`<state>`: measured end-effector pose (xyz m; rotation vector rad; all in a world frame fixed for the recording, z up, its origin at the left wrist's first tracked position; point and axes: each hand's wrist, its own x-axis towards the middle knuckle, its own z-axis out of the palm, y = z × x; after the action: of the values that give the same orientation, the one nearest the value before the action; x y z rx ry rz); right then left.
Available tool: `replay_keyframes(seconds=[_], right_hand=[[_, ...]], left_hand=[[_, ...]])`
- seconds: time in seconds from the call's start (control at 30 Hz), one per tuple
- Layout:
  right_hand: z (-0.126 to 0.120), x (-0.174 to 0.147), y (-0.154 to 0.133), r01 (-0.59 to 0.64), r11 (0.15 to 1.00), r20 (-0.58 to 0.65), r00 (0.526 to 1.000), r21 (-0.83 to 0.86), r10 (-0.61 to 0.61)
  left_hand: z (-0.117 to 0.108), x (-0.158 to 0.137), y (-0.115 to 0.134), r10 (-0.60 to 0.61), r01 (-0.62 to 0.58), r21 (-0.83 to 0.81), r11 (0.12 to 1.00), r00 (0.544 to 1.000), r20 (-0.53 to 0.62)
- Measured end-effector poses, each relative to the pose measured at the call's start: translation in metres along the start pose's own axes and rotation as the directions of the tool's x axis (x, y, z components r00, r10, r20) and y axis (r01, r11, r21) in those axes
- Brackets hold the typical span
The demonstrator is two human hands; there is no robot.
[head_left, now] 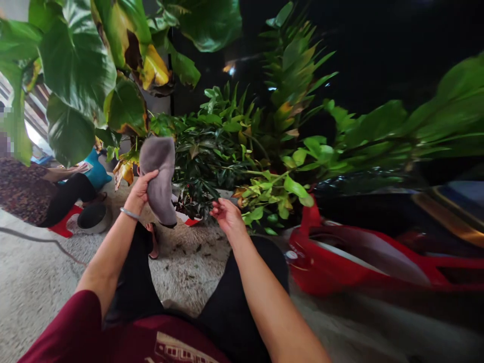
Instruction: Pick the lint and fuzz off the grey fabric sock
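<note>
A soft grey cloth [158,176] hangs folded from my left hand [139,194], with the thumb laid across its front. The cloth is in front of the plants, and a dark edge shows at its bottom. To the right, my right hand [228,217] is at the lower leaves of a dark green potted plant [200,156], its fingers curled in together. A leaf tip comes down to these fingertips; what is between them is too small to make out. Below the plant, part of a white and red pot [191,221] shows between my hands.
Large broad leaves [77,63] overhang at upper left. A seated person [26,186] is at the left, beside a grey pot [94,218] and a red stool [66,222]. A blurred red plastic object [321,267] stands at the right. Debris dots the concrete floor [185,275].
</note>
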<state>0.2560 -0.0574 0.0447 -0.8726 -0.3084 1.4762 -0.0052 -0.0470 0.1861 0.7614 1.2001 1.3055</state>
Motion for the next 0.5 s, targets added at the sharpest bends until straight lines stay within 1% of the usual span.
replay_keyframes(seconds=[0.07, 0.13, 0.2, 0.23, 0.27, 0.3, 0.37, 0.43, 0.5], right_hand=[[-0.001, -0.001, -0.002, 0.011, 1.0, 0.001, 1.0, 0.001, -0.011], [-0.003, -0.001, -0.004, 0.021, 1.0, 0.002, 1.0, -0.006, -0.021], [-0.006, 0.001, -0.006, 0.025, 1.0, -0.005, 1.0, -0.014, -0.025], [-0.007, 0.002, -0.007, 0.023, 1.0, -0.011, 1.0, -0.019, -0.024], [-0.008, 0.003, -0.008, 0.019, 0.999, -0.017, 1.0, -0.025, -0.02], [-0.009, 0.003, -0.009, 0.015, 0.999, -0.022, 1.0, -0.03, -0.016], [-0.01, 0.003, -0.009, 0.017, 0.999, -0.019, 1.0, -0.031, -0.018], [-0.01, 0.002, -0.008, 0.03, 0.999, -0.011, 0.999, -0.026, -0.03], [-0.009, 0.001, -0.008, 0.04, 0.999, -0.004, 0.999, -0.028, -0.041]], left_hand=[[-0.003, 0.0, -0.032, -0.15, 0.154, 0.052, 0.987, 0.986, -0.074], [-0.014, -0.014, -0.068, -0.323, 0.331, 0.096, 0.939, 0.942, -0.089], [-0.026, -0.036, -0.093, -0.417, 0.416, 0.121, 0.901, 0.909, -0.012], [-0.032, -0.047, -0.099, -0.43, 0.422, 0.132, 0.897, 0.902, 0.04], [-0.036, -0.057, -0.098, -0.42, 0.406, 0.139, 0.903, 0.903, 0.093], [-0.038, -0.063, -0.092, -0.391, 0.373, 0.138, 0.918, 0.91, 0.14], [-0.036, -0.067, -0.066, -0.28, 0.266, 0.097, 0.959, 0.939, 0.197], [-0.027, -0.055, -0.033, -0.125, 0.125, 0.011, 0.992, 0.976, 0.177], [-0.013, -0.034, -0.007, 0.016, -0.008, -0.074, 0.997, 0.994, 0.105]])
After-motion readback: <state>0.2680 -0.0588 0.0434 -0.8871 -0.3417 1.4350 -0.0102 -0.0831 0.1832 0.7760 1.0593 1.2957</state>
